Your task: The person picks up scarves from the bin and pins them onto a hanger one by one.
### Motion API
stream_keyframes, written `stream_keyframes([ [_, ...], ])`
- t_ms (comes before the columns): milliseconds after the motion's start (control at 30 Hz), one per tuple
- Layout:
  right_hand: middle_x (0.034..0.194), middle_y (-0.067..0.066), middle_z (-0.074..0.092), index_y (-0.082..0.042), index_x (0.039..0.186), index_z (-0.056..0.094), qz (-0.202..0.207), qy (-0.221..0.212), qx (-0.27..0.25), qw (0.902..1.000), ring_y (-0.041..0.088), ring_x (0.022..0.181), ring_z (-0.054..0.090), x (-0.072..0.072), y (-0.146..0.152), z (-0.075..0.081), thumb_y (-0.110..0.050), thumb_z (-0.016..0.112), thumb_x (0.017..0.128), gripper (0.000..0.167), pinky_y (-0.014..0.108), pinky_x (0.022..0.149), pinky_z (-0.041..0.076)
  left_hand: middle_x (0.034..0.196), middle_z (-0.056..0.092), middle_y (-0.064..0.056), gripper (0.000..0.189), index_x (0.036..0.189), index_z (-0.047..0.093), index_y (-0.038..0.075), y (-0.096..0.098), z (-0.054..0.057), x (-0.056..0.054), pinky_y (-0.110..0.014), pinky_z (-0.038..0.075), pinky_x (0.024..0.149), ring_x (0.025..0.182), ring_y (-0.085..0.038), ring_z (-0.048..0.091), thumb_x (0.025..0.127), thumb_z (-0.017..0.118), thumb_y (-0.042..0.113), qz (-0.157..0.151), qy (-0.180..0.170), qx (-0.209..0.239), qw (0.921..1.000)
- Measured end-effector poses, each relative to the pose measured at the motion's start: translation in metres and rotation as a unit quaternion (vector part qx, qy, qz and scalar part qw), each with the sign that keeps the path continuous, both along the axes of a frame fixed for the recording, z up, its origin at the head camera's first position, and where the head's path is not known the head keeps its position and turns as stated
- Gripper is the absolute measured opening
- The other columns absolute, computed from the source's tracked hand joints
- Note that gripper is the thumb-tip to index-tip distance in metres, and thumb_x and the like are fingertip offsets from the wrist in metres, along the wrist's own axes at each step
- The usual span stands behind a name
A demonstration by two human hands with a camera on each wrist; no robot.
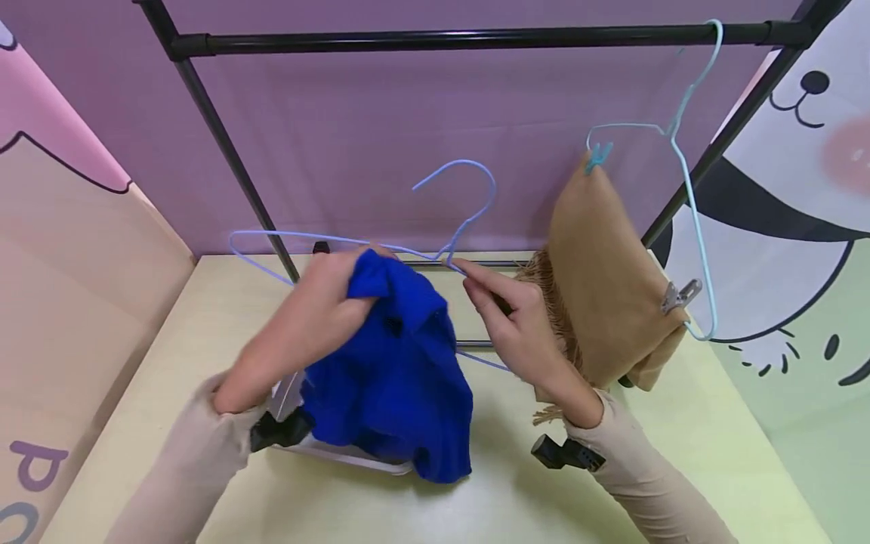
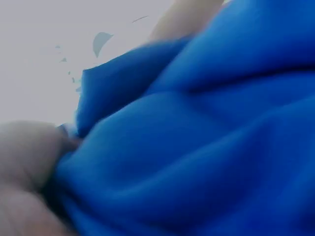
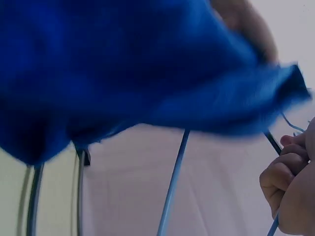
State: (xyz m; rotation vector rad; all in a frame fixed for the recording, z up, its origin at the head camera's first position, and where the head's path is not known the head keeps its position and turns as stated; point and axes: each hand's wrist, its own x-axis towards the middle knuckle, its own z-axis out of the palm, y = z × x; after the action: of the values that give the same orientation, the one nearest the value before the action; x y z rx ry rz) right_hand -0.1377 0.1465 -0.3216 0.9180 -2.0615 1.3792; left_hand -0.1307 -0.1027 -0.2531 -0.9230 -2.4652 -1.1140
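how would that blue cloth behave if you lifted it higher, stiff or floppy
Probably floppy: the blue cloth sags in loose folds below the left grip. It looks fairly light, as that grip alone seems to hold it up. Its hanging lower end would likely swing rather than keep its shape, and might brush the white tray partly hidden behind it.

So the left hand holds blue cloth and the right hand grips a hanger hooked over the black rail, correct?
Not quite: the head view shows the hanger off the black rail, held by the right hand; the left hand does hold blue cloth.
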Motion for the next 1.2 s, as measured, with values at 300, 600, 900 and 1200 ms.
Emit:
stream_keyframes([
  [300, 0.063, -0.004, 0.045, 0.0, 0.126, 0.067, 0.092, 0.064, 0.06, 0.9919, 0.005, 0.052, 0.032, 0.01, -0.012, -0.005, -0.004, 0.055, 0.101, 0.028, 0.019, 0.054, 0.034, 0.086, 0.067, -0.011, 0.018, 0.094, 0.068, 0.002, 0.043, -0.056, -0.051, -0.038, 0.047, 0.077, 0.084, -0.026, 0.06, 0.086, 0.054, -0.005, 0.061, -0.024, 0.094, 0.9934],
  [600, 0.073, -0.002, 0.065, 0.002, 0.126, 0.065, 0.191, 0.099, 0.128, 0.9682, 0.002, 0.051, 0.036, 0.033, -0.03, 0.0, -0.007, 0.051, 0.103, 0.028, 0.012, 0.049, 0.03, 0.078, 0.049, -0.011, 0.011, 0.08, 0.05, 0.003, 0.031, -0.069, -0.119, -0.04, 0.039, 0.072, 0.078, -0.029, 0.05, 0.089, 0.048, -0.004, 0.069, -0.116, -0.142, 0.9805],
  [900, 0.082, -0.001, 0.068, -0.001, 0.127, 0.066, 0.123, 0.041, 0.103, 0.9862, 0.003, 0.054, 0.04, 0.036, -0.024, 0.008, -0.002, 0.055, 0.1, 0.029, 0.015, 0.054, 0.037, 0.096, 0.063, -0.017, 0.02, 0.104, 0.061, -0.002, 0.027, -0.072, -0.122, -0.042, 0.049, 0.078, 0.088, -0.032, 0.06, 0.087, 0.062, 0.009, 0.109, -0.136, -0.224, 0.9589],
  [1200, 0.088, -0.002, 0.07, -0.009, 0.131, 0.066, 0.056, -0.112, 0.027, 0.9918, 0.012, 0.046, 0.028, 0.015, -0.001, 0.019, -0.004, 0.054, 0.101, 0.032, 0.027, 0.047, 0.031, 0.117, 0.066, -0.015, 0.029, 0.116, 0.062, 0.003, 0.015, -0.066, -0.06, -0.05, 0.046, 0.092, 0.112, -0.036, 0.056, 0.093, 0.069, 0.019, 0.124, 0.042, -0.121, 0.984],
])
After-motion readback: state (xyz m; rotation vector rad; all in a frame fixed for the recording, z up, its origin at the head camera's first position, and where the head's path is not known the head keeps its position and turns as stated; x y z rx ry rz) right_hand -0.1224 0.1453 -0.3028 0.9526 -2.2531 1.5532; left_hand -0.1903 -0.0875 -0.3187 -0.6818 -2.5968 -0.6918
